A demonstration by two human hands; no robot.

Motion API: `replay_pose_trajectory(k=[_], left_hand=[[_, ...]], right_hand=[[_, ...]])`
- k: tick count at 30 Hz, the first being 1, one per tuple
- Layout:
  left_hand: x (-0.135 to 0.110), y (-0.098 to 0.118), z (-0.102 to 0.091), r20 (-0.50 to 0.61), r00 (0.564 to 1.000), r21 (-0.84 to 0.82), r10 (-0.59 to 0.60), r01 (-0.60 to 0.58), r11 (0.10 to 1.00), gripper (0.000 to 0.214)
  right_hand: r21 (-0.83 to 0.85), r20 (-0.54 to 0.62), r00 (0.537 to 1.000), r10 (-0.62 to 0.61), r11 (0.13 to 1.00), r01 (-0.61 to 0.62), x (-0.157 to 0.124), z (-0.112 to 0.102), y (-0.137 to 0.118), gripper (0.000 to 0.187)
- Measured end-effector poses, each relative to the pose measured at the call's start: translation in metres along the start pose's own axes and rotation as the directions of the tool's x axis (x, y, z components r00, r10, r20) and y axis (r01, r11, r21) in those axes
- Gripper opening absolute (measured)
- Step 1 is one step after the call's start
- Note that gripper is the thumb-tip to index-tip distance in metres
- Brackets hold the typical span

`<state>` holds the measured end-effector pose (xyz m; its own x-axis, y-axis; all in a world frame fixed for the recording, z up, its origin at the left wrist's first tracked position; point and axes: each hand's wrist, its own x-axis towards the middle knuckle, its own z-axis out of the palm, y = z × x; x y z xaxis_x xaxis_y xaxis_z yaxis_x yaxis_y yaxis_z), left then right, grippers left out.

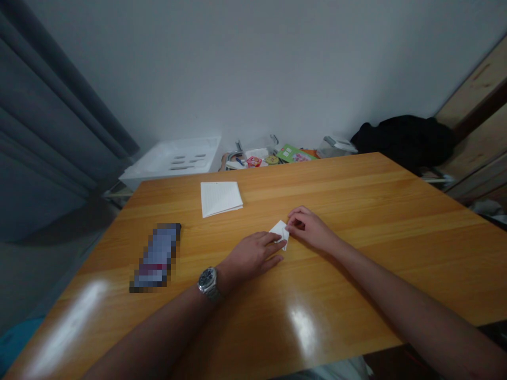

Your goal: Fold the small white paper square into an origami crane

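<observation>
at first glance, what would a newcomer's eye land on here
Probably the small folded white paper near the middle of the wooden table, with the left hand resting on it and the right hand at its right edge. Next, the metal watch behind the left hand, then the pixelated, phone-like slab toward the left.

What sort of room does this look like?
Probably a room in a home or dorm, used as a desk space: there's a wooden table with lined paper on it, and a grey curtain hangs at the left.
</observation>
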<state>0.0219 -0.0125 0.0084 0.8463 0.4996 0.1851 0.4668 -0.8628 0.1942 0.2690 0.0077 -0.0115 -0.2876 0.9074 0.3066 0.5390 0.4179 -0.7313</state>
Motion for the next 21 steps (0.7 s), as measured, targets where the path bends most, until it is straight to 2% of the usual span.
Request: replay_pose_trajectory(k=[7, 21], left_hand=[[-0.0003, -0.0003, -0.001, 0.004, 1.0, 0.002, 0.012, -0.012, 1.0, 0.043], [0.0016, 0.0002, -0.003, 0.009, 0.999, -0.021, 0.045, -0.045, 0.999, 0.042]], right_hand=[[-0.008, -0.033, 0.999, 0.034, 0.999, -0.034, 0.0002, 0.0036, -0.0008, 0.008], [-0.041, -0.022, 0.999, 0.049, 0.998, -0.05, 0.0011, 0.0039, -0.0028, 0.007]])
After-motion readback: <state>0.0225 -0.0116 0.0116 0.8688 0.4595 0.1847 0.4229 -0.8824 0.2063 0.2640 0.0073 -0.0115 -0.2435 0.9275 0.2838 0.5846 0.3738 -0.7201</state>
